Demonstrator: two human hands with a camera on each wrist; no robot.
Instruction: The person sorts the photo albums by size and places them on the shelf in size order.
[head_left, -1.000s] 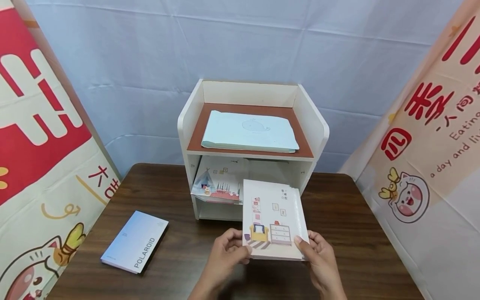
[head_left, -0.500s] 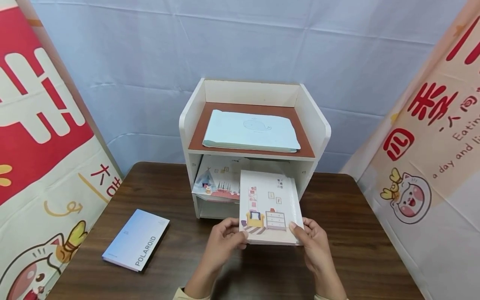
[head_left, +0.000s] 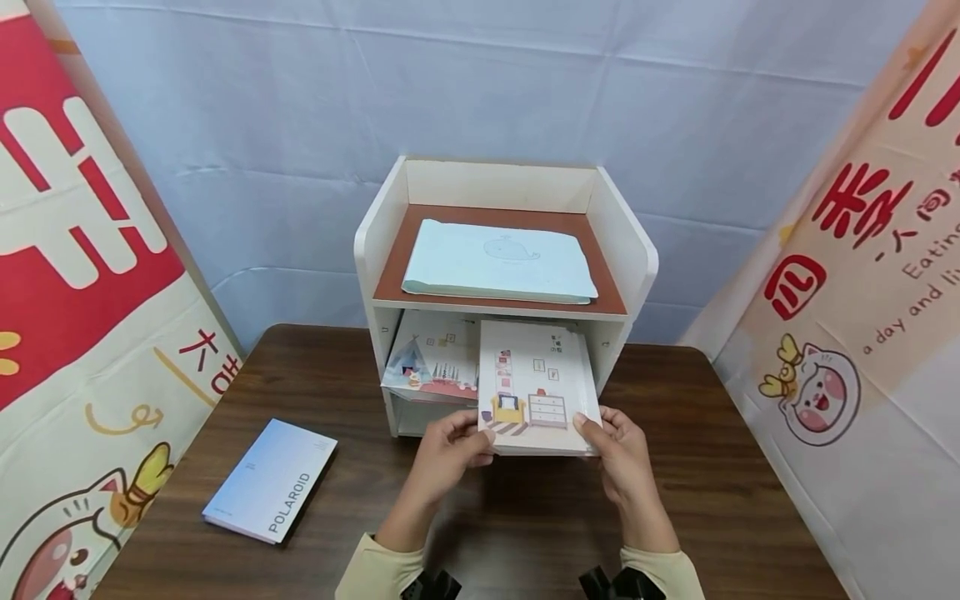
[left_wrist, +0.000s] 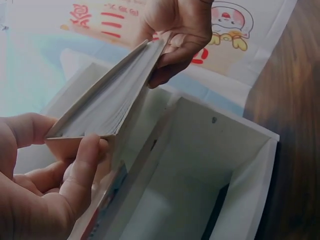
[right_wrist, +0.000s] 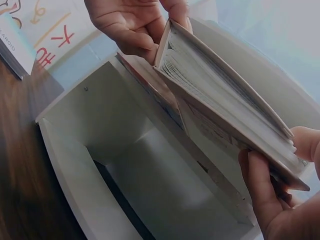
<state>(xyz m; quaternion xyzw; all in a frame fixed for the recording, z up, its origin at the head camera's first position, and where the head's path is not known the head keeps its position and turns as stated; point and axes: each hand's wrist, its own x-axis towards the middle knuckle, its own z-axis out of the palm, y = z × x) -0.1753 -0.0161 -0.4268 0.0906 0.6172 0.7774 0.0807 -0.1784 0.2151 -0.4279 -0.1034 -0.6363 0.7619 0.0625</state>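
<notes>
Both hands hold a white photo album [head_left: 534,375] whose cover shows an armchair and a drawer chest. My left hand [head_left: 452,450] pinches its near left corner, thumb on top. At the near right corner, my right hand [head_left: 618,446] pinches it the same way. The wrist views show the hard covers and the page edges [right_wrist: 215,90] between them. The album's far end reaches into the middle compartment of a white shelf unit [head_left: 637,258]. To its left in that compartment lies another illustrated album [head_left: 431,367], which overlaps the shelf's front edge.
A pale blue album with a whale drawing [head_left: 502,262] lies on the unit's brown top shelf. On the wooden table [head_left: 720,500], a blue-white POLAROID album [head_left: 272,481] lies at the left. Below the middle shelf is a lower compartment [left_wrist: 175,175]. Printed cloths hang at both sides.
Both hands have moved forward with the white album, and its far end has gone into the middle compartment, beside the other album. The sleeves have come into view.
</notes>
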